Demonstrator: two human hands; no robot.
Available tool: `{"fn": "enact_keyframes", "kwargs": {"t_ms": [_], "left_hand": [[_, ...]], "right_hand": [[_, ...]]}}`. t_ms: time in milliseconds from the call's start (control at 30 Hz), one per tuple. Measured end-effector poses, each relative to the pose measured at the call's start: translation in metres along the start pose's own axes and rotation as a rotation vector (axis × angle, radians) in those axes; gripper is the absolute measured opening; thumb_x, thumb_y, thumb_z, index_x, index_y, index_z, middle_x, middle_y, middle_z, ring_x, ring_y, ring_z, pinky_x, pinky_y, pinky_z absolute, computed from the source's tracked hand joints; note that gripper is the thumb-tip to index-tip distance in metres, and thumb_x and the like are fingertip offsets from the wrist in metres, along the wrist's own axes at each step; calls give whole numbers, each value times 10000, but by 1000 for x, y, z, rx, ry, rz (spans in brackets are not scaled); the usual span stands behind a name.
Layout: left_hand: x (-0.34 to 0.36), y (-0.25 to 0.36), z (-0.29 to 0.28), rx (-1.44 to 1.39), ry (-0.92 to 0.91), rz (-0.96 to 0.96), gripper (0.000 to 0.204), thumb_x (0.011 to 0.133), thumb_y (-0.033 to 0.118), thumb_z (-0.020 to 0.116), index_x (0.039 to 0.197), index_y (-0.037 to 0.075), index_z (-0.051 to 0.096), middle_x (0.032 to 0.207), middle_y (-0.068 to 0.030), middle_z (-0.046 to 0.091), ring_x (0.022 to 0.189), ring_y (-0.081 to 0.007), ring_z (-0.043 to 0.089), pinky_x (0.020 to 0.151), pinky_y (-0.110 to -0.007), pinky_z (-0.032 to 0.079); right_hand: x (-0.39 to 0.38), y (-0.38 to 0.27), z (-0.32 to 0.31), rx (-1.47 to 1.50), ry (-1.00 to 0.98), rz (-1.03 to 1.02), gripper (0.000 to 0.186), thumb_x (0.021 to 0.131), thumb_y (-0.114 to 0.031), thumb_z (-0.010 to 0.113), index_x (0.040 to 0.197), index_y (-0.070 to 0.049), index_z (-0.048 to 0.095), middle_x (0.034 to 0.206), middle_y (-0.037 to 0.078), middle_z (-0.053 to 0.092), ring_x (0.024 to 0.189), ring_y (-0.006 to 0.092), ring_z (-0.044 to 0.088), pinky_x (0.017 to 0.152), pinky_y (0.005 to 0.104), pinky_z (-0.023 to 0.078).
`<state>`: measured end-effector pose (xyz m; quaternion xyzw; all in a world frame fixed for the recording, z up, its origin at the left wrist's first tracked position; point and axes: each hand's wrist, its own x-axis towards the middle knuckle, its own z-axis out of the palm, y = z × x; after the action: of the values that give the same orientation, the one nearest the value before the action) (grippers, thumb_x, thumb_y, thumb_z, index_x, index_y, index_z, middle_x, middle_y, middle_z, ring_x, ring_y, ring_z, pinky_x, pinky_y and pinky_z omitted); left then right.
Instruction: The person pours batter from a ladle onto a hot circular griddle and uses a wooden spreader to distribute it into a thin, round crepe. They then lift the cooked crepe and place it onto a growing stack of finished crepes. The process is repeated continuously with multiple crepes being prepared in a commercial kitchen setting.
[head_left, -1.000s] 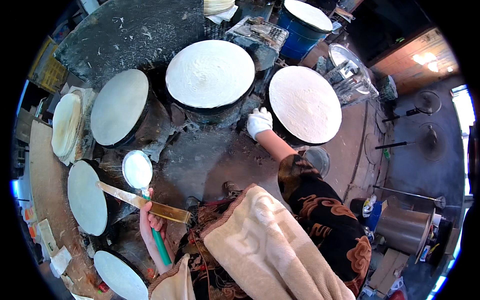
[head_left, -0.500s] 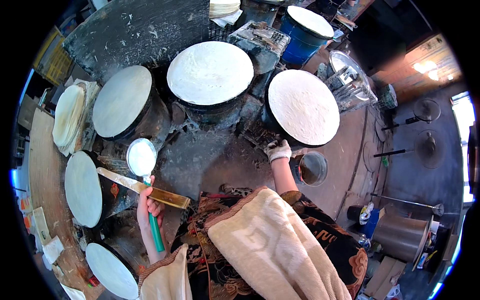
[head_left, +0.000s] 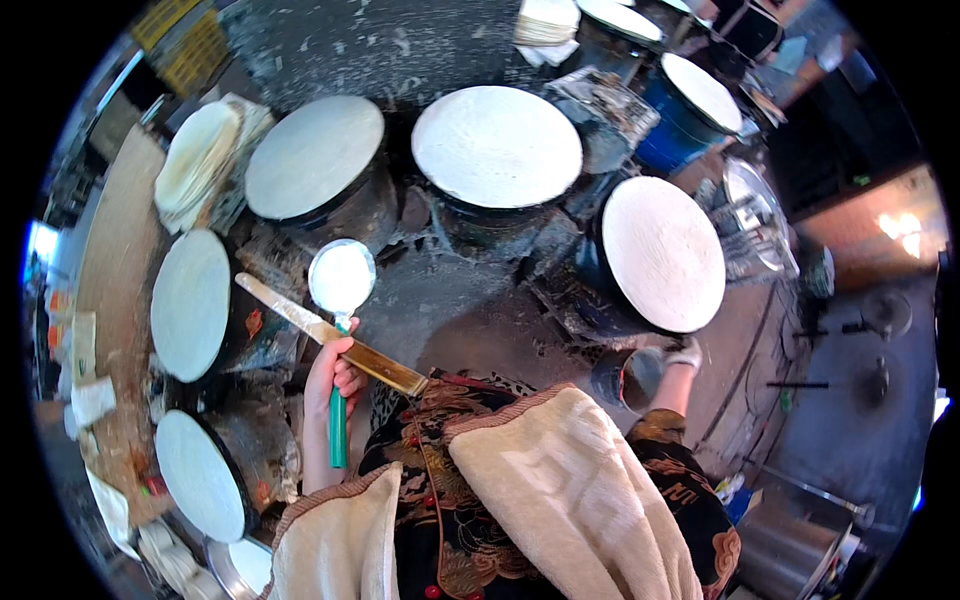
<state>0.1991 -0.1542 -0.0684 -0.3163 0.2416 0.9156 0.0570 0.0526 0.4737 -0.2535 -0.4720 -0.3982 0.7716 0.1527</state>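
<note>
Ladle and flat stick are both clamped in the left hand, fingers wrapped round the ladle's green handle and the thumb pinning the stick crosswise. The ladle's bowl looks white inside and hangs out in front, a bit to the right of the stick's white-smeared tip. Right hand has a white glove on and is down at the far side of the bucket, just below the right round. Can't tell if those fingers have hold of the rim or are only next to it.

As for how far along things are — I'd say the coating is done on every stand near the person. Right round and middle round are pale and covered to the edge; the upper left round, side left round and lower left round look covered too, just greyer. Whether any of it has set, no idea. What looks left is getting those layers off, since all five rounds have their white tops on. Some output seems finished already — there's a sheet stack beside the upper left round.
</note>
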Motion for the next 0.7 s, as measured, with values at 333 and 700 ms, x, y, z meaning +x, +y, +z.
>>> {"fn": "enact_keyframes", "kwargs": {"t_ms": [333, 700], "left_hand": [[-27, -5, -11, 55, 116, 61, 256, 878, 100, 513, 1133, 95, 525, 503, 66, 361, 352, -48, 339, 300, -188, 300], [-62, -18, -42, -116, 176, 197, 277, 879, 94, 521, 1155, 87, 500, 523, 61, 362, 366, -48, 340, 306, -187, 290]], "right_hand": [[-82, -1, 158, -256, -139, -589, 149, 801, -240, 598, 888, -120, 591, 844, 39, 495, 725, 163, 407, 617, 300, 324], [-235, 148, 307, -1769, -690, -1288, 765, 708, -512, 677, 1347, -165, 440, 1456, 170, 269, 1335, 366, 221, 1064, 490, 205]]}}
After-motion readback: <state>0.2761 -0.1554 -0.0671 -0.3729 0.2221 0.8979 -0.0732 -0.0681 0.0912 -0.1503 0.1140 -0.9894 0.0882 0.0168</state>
